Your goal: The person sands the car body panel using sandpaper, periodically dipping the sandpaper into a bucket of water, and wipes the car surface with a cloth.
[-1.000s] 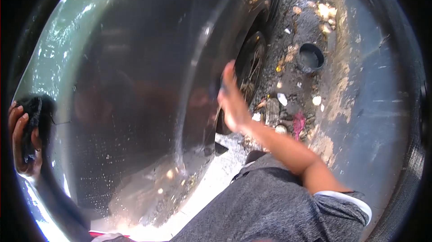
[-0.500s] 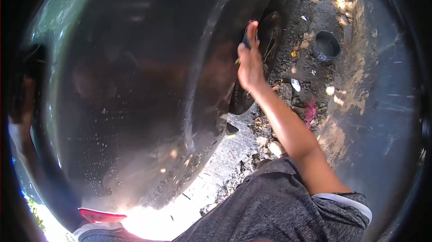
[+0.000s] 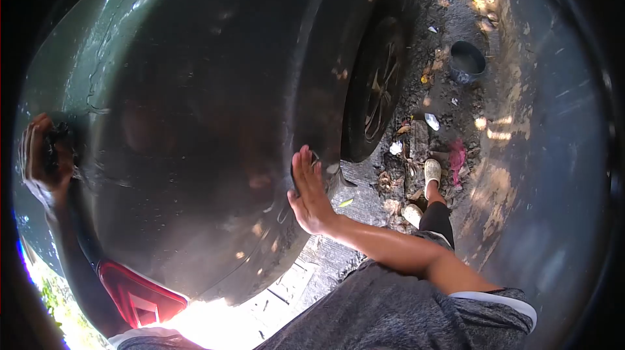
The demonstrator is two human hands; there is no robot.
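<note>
A dark car (image 3: 195, 109) with a glossy side panel fills the left and middle of the head view. At the far left, my left hand (image 3: 44, 161) is on the upper bodywork, fingers curled round a dark, crumpled wad (image 3: 60, 145). Whether it is cloth or sponge I cannot make out. My right hand (image 3: 311, 195) rests against the lower side panel behind the rear wheel (image 3: 376, 90), palm toward the paint and fingers stretched out. Its palm side is hidden. Below my left arm shows the red tail light (image 3: 140, 295).
A dark bucket (image 3: 467, 62) stands on the rubble-strewn ground beyond the wheel. Along the right runs a blue-grey wall (image 3: 553, 155) with peeling paint. A pink scrap (image 3: 457, 162) and white litter (image 3: 431, 121) lie near my light clogs (image 3: 432, 173).
My right hand has moved from beside the wheel back and down onto the panel behind it. The left hand has shifted lower, and its dark wad now shows. My feet have come into view.
</note>
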